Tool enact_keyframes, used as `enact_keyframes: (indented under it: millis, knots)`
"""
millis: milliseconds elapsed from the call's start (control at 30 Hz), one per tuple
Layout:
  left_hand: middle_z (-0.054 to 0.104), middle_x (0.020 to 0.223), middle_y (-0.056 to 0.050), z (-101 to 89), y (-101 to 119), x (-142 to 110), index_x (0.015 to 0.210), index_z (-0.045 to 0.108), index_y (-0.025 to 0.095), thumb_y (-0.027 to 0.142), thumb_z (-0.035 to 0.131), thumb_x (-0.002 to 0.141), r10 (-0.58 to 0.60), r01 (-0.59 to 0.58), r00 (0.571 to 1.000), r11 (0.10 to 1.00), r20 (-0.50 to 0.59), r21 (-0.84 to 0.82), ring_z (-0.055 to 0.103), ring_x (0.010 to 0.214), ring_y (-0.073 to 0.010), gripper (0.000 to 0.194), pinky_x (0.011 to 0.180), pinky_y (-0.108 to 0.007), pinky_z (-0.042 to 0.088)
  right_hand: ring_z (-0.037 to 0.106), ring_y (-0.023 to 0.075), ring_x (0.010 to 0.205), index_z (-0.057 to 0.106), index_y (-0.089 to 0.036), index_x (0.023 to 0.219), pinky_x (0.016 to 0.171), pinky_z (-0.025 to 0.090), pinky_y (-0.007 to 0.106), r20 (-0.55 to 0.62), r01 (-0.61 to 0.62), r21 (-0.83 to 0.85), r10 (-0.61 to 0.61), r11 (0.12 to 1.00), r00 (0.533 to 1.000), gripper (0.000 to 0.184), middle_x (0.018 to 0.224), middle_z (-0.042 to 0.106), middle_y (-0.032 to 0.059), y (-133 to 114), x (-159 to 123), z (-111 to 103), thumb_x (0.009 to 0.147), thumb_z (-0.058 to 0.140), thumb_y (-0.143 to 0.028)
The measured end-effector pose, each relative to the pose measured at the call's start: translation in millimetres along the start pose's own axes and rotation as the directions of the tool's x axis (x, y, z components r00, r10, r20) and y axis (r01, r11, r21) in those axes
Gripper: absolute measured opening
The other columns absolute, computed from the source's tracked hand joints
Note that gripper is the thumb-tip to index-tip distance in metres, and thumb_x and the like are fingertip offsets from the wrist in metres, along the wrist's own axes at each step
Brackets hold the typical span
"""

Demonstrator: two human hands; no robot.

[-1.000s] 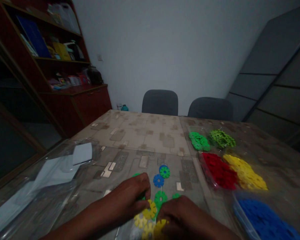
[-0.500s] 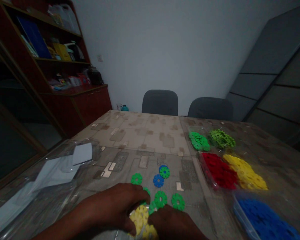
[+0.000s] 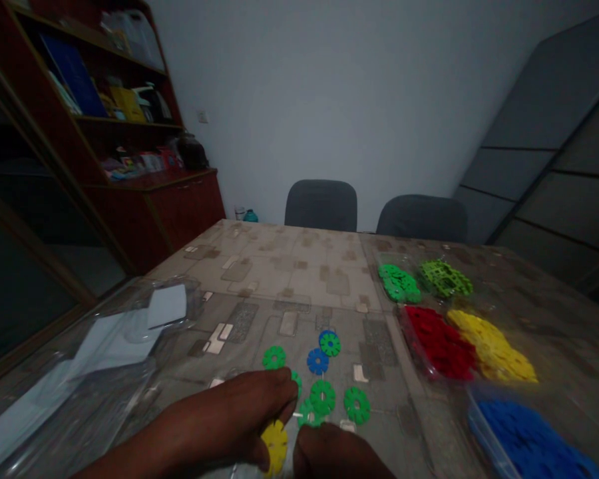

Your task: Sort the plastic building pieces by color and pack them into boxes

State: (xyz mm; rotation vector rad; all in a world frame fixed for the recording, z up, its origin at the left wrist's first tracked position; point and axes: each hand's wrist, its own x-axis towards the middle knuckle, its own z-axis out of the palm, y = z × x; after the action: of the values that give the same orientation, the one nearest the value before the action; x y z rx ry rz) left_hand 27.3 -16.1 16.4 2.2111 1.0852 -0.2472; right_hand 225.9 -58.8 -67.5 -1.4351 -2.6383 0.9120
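At the near edge of the view, my left hand [image 3: 234, 412] is closed, thumb below and fingers above, on a yellow notched disc [image 3: 275, 447] that faces up. Beside it on the right, my right hand [image 3: 337, 452] is curled with its fingers tucked under; what it grips, if anything, is hidden. Just beyond the hands lie loose green discs, one [image 3: 322, 398] in the middle, another [image 3: 357, 405] to the right and one [image 3: 274, 358] to the left. Farther off are a blue disc [image 3: 318, 361] and a green disc [image 3: 330, 344] overlapping another blue one.
Clear trays to the right hold red pieces [image 3: 439, 341], yellow pieces [image 3: 492, 346], blue pieces [image 3: 534, 439], green pieces [image 3: 399, 283] and lime pieces [image 3: 445, 278]. Clear plastic packaging with white paper [image 3: 124, 339] lies left. Two chairs [image 3: 321, 205] stand behind the patterned table [image 3: 289, 259].
The yellow pieces between my hands have turned, so a single yellow disc face shows instead of a wider cluster. My right hand has shifted slightly left and down.
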Motion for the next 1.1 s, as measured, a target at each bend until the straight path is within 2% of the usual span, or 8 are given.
enact_keyframes:
  millis: [133, 233, 333, 567, 700, 767, 933, 1100]
  knots:
    - [0.060, 0.086, 0.006, -2.3, -2.8, 3.7, 0.083, 0.053, 0.023, 0.010, 0.073, 0.073, 0.006, -0.015, 0.998, 0.989, -0.059, -0.148, 0.056, 0.082, -0.0164, 0.025, 0.065, -0.024, 0.037, 0.055, 0.0145, 0.060, 0.060, -0.024, 0.082, 0.050, 0.030, 0.022, 0.122, -0.124, 0.215, 0.099, 0.969, 0.988, 0.013, 0.070, 0.063, -0.0024, -8.4, 1.3, -18.9, 0.076, 0.062, -0.013]
    - [0.056, 0.078, 0.007, 1.3, -10.2, 9.0, 0.082, 0.055, 0.022, 0.012, 0.072, 0.071, -0.001, -0.035, 0.990, 0.967, -0.139, -0.253, 0.053, 0.073, -0.0142, 0.023, 0.059, -0.023, 0.032, 0.052, 0.0124, 0.063, 0.056, -0.023, 0.087, 0.056, 0.031, 0.022, -0.045, -0.060, 0.350, 0.080, 0.935, 0.996, 0.031, 0.070, 0.057, -0.0065, -5.7, -4.8, -38.4, 0.063, 0.067, -0.007]
    - [0.053, 0.074, 0.008, 5.5, -12.2, 12.1, 0.082, 0.057, 0.022, 0.014, 0.076, 0.067, -0.003, -0.063, 0.984, 0.930, -0.178, -0.362, 0.048, 0.067, -0.0123, 0.025, 0.054, -0.023, 0.029, 0.049, 0.0127, 0.061, 0.057, -0.021, 0.094, 0.058, 0.031, 0.023, -0.239, 0.037, 0.436, 0.076, 0.899, 0.968, 0.030, 0.069, 0.053, -0.0068, -0.4, -10.0, -47.5, 0.068, 0.063, -0.010]
    - [0.053, 0.070, 0.008, 6.9, 0.2, 10.6, 0.079, 0.056, 0.020, 0.015, 0.076, 0.068, 0.002, -0.114, 0.976, 0.856, -0.217, -0.504, 0.047, 0.064, -0.0111, 0.023, 0.053, -0.022, 0.031, 0.051, 0.0159, 0.069, 0.062, -0.019, 0.086, 0.063, 0.034, 0.026, -0.391, 0.184, 0.310, -0.052, 0.933, 0.919, 0.014, 0.076, 0.057, -0.0012, 0.3, -7.5, -41.8, 0.073, 0.064, -0.015]
    - [0.058, 0.075, 0.006, 2.5, -0.4, 7.2, 0.087, 0.058, 0.022, 0.021, 0.079, 0.072, 0.070, -0.157, 0.984, 0.787, -0.166, -0.597, 0.055, 0.069, -0.0131, 0.025, 0.058, -0.022, 0.039, 0.054, 0.0174, 0.074, 0.057, -0.021, 0.084, 0.065, 0.038, 0.027, -0.423, 0.175, 0.212, -0.071, 0.962, 0.904, 0.010, 0.081, 0.060, 0.0008, -2.6, -19.2, -59.6, 0.080, 0.065, -0.018]
    - [0.061, 0.082, 0.004, -2.1, -0.9, 5.0, 0.094, 0.062, 0.023, 0.025, 0.076, 0.078, 0.102, -0.190, 0.978, 0.804, -0.184, -0.563, 0.057, 0.075, -0.0147, 0.021, 0.063, -0.024, 0.043, 0.056, 0.0177, 0.075, 0.056, -0.022, 0.086, 0.065, 0.040, 0.027, -0.466, 0.159, 0.147, -0.073, 0.976, 0.882, 0.005, 0.083, 0.062, 0.0020, -3.2, -30.0, -75.6, 0.085, 0.061, -0.020]
    - [0.065, 0.093, 0.000, -12.1, -3.3, 2.8, 0.103, 0.067, 0.026, 0.018, 0.059, 0.089, 0.146, -0.242, 0.948, 0.908, -0.283, -0.342, 0.060, 0.085, -0.0174, 0.017, 0.076, -0.028, 0.046, 0.060, 0.0174, 0.064, 0.060, -0.023, 0.086, 0.057, 0.043, 0.027, -0.604, -0.036, 0.087, 0.082, 0.996, 0.792, 0.010, 0.076, 0.066, 0.0021, 14.1, -62.8, -128.6, 0.091, 0.053, -0.028]
    - [0.068, 0.099, -0.002, -16.0, -14.7, 4.4, 0.102, 0.065, 0.026, 0.019, 0.056, 0.091, 0.170, -0.250, 0.933, 0.940, -0.319, -0.232, 0.062, 0.090, -0.0198, 0.015, 0.081, -0.031, 0.047, 0.064, 0.0249, 0.060, 0.061, -0.024, 0.081, 0.055, 0.043, 0.034, -0.763, -0.373, 0.082, 0.299, 0.924, 0.573, 0.028, 0.070, 0.069, 0.0066, 72.2, -99.9, -179.8, 0.081, 0.051, -0.051]
